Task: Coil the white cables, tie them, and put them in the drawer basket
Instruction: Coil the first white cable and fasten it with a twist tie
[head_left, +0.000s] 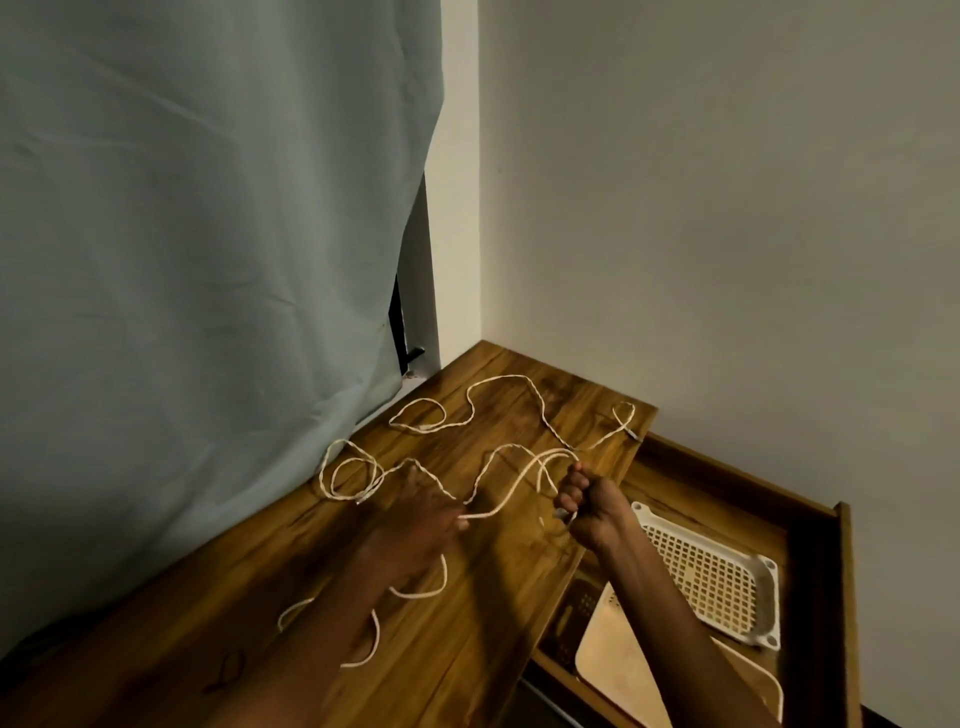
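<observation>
Loose cables (511, 415) are sprawling across the tabletop (291, 561), which is sitting in a corner with a curtain (208, 234) hanging to its left and a wall (727, 208) standing behind and to the right. A drawer (821, 545) is standing pulled out at the table's right edge, holding a basket (763, 587). Both hands are hovering over the near strands, left hand (415, 525) left of right hand (587, 504).

A pale blue-grey curtain (208, 260) hangs at the left, its hem brushing the wooden table (467, 623); bare white walls (727, 208) meet in the corner behind.
</observation>
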